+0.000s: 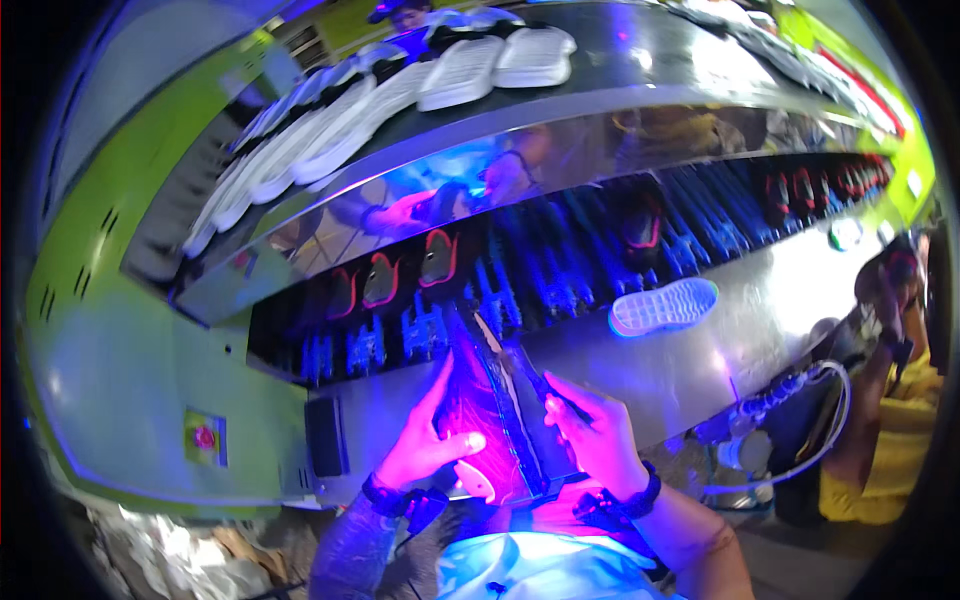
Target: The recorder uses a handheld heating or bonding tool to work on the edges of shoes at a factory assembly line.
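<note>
Under purple-pink light, my left hand (430, 445) grips a dark shoe upper (470, 405), its thumb pressed on the near part beside a pale oval end (475, 482). A pale strip runs lengthwise along the upper's right edge. My right hand (597, 435) is closed on a thin dark stick-like tool (568, 398), just right of the upper. The tool's working end cannot be made out. Beyond my right hand, a white shoe sole (665, 307) lies on the metal bench (575, 355).
Behind the bench runs a dark conveyor (550, 265) with blue bristly strips and several red-edged shoe uppers (438, 257). Above it, a metal shelf (640, 60) bears white soles (460, 75). A pale hose (840, 400) curves at right. Another person (405, 18) is at the far side.
</note>
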Demonstrator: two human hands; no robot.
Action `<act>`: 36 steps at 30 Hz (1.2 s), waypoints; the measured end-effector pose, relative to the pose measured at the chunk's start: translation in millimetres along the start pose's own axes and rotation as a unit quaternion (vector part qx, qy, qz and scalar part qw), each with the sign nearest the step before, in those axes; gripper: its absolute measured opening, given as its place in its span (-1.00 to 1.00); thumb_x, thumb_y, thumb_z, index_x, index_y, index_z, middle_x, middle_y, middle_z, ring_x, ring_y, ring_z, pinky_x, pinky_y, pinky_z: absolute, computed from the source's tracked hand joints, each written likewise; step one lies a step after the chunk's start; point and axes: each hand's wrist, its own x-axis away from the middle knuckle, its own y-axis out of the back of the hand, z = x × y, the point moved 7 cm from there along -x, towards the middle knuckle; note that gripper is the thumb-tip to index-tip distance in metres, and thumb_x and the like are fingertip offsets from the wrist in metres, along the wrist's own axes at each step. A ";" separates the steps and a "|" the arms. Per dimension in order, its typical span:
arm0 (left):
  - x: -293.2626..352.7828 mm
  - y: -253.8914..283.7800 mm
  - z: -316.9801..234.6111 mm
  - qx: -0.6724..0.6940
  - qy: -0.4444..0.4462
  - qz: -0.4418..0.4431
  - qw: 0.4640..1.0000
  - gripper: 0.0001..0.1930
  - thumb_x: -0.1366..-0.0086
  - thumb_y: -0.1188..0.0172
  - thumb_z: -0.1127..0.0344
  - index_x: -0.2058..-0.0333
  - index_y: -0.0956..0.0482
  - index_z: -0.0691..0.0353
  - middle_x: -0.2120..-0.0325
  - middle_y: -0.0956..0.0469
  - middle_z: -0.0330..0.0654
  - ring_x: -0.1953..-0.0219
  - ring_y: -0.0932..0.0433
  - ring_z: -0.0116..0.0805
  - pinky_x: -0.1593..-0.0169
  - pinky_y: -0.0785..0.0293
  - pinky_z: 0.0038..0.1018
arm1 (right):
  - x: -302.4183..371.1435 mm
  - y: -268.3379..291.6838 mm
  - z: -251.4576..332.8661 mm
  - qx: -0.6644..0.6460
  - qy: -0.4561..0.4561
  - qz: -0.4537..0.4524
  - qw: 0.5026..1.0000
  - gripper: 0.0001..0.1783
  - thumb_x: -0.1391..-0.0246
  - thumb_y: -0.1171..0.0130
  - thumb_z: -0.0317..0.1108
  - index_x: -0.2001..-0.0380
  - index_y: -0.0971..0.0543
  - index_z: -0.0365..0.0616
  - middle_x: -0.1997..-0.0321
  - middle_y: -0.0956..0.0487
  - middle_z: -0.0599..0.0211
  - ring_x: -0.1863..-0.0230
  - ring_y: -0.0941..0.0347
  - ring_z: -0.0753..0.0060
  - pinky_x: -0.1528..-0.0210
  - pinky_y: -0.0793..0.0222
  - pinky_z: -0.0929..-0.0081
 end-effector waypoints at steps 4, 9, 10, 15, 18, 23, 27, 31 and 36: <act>-34.0 -3.9 2.6 -0.022 -0.038 -0.028 0.999 0.06 -0.13 -0.52 0.26 -0.46 0.01 0.36 -0.39 -0.20 0.03 -0.42 -0.20 -0.14 -0.47 -0.11 -0.23 | -10.1 21.2 -27.5 0.058 0.081 -0.038 0.994 -0.58 -0.31 -0.27 -0.39 -0.21 -0.59 -0.17 0.22 -0.64 0.38 0.29 -0.52 0.63 0.22 -0.49 0.56; -140.2 29.6 1.2 -0.358 -0.061 -0.121 0.924 -0.06 -0.14 -0.53 0.02 -0.29 -0.14 0.36 -0.20 -0.36 0.15 -0.24 -0.41 -0.06 -0.27 -0.36 -0.19 | 7.5 72.5 -85.5 -0.002 0.010 -0.141 0.990 -0.59 -0.32 -0.26 -0.38 -0.20 -0.59 -0.19 0.20 -0.64 0.39 0.24 -0.52 0.63 0.18 -0.48 0.57; -171.0 19.2 -11.3 -0.436 -0.101 -0.125 0.885 -0.08 -0.15 -0.51 0.03 -0.29 -0.14 0.33 -0.16 -0.43 0.12 -0.17 -0.50 -0.04 -0.21 -0.43 -0.22 | 12.1 80.2 -98.7 -0.098 -0.048 -0.172 0.979 -0.59 -0.33 -0.26 -0.37 -0.21 -0.58 -0.19 0.19 -0.63 0.40 0.24 -0.52 0.63 0.19 -0.48 0.57; -282.9 -59.2 -46.9 -0.533 -0.047 -0.072 0.842 -0.13 -0.19 -0.35 -0.21 -0.25 -0.35 0.37 0.05 -0.61 0.28 -0.07 -0.59 0.26 -0.13 -0.53 -0.03 | 2.6 70.6 -75.1 -0.028 -0.016 -0.142 0.989 -0.58 -0.34 -0.24 -0.38 -0.22 -0.56 -0.26 0.11 -0.61 0.43 0.22 -0.50 0.66 0.19 -0.46 0.60; -320.2 -91.0 18.1 -0.609 -0.014 -0.098 0.787 -0.09 -0.23 -0.22 -0.36 -0.29 -0.36 0.31 -0.06 -0.56 0.27 -0.09 -0.60 0.20 -0.09 -0.56 -0.01 | -1.5 70.6 -75.9 -0.005 0.012 -0.148 0.989 -0.58 -0.35 -0.22 -0.41 -0.23 -0.56 -0.22 0.15 -0.61 0.36 0.28 -0.52 0.65 0.21 -0.48 0.57; -363.5 -74.7 42.0 -0.350 -0.020 0.107 0.931 -0.20 -0.40 -0.04 -0.33 -0.31 -0.37 0.27 -0.21 -0.51 0.11 -0.25 -0.47 0.11 -0.31 -0.36 -0.11 | 4.5 80.4 -83.9 -0.049 -0.024 -0.163 0.985 -0.59 -0.35 -0.20 -0.42 -0.22 -0.56 -0.25 0.18 -0.60 0.36 0.30 -0.53 0.63 0.22 -0.47 0.58; -333.4 80.7 18.9 -0.481 -0.081 -0.095 0.868 -0.30 -0.33 -0.16 -0.26 -0.20 -0.52 0.20 0.00 -0.65 0.12 -0.11 -0.60 0.09 -0.19 -0.46 -0.17 | 5.9 79.8 -73.8 -0.011 -0.016 -0.138 0.990 -0.59 -0.35 -0.20 -0.39 -0.21 -0.56 -0.26 0.15 -0.60 0.35 0.30 -0.53 0.62 0.25 -0.46 0.58; -311.8 95.5 24.0 -0.526 -0.135 -0.057 0.837 -0.26 -0.26 -0.27 -0.20 -0.25 -0.47 0.21 -0.04 -0.62 0.15 -0.15 -0.57 0.11 -0.21 -0.46 -0.16 | 5.2 73.6 -84.2 -0.047 -0.008 -0.111 0.993 -0.59 -0.37 -0.20 -0.35 -0.22 -0.56 -0.25 0.12 -0.61 0.33 0.30 -0.55 0.58 0.26 -0.48 0.56; -289.1 9.8 0.5 -0.609 -0.021 -0.043 0.792 -0.22 -0.19 -0.35 -0.12 -0.27 -0.43 0.26 -0.08 -0.58 0.18 -0.17 -0.54 0.15 -0.23 -0.46 -0.13 | 4.0 74.5 -81.3 -0.020 -0.014 -0.108 0.994 -0.59 -0.34 -0.20 -0.41 -0.22 -0.57 -0.22 0.20 -0.59 0.35 0.31 -0.53 0.58 0.25 -0.46 0.55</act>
